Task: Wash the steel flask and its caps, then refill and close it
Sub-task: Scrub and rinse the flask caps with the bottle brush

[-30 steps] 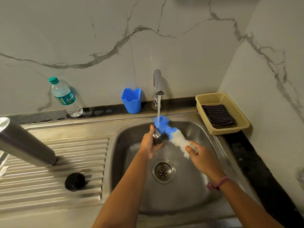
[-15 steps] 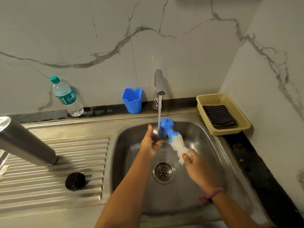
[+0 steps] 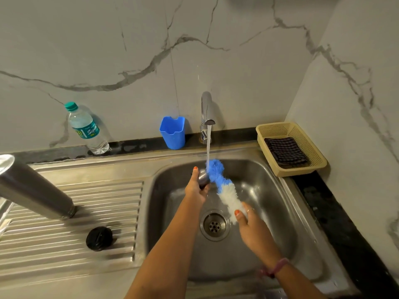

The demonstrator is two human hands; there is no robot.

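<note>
Steel cap (image 3: 203, 177) small, wet, under running water, brush (image 3: 224, 188) against it.

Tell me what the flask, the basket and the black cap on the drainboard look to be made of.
Flask: brushed steel, going by its dull grey sheen and soft reflections.
Basket: likely moulded plastic, beige and matte, with perforated walls.
Black cap: probably plastic, slightly glossy; it is too small to be sure.

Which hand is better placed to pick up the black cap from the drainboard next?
Left, probably: the round black plastic cap lies on the left hand's side; the right hand is farther away.
</note>
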